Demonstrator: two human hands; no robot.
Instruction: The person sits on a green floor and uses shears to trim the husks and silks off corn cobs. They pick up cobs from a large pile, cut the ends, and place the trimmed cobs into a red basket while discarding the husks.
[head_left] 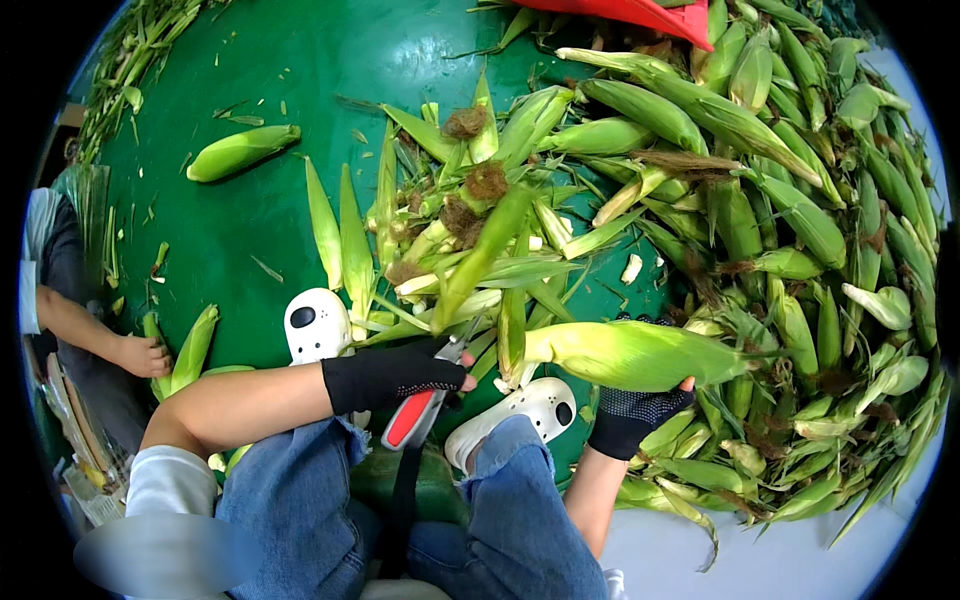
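My left hand [400,375], in a black fingerless glove, is closed around pruning shears [410,420] with a red and grey handle. Their metal end points up toward the husk pile. In my gloved right hand [640,415] lies an ear of corn [635,355], still in its green husk, its pale stem end turned left toward the shears. The fingers wrap it from below. A blurred green husk leaf [485,255] stands out just above the shears; whether anything touches it cannot be told. Below it is a heap of stripped husks and brown silk [460,220].
A large pile of unhusked corn [790,240] fills the right side. One ear [243,153] lies apart on the green floor [230,260]. A red object [640,15] sits at the top. My white clogs [318,322] flank the husks. Another person's hand [143,356] is at far left.
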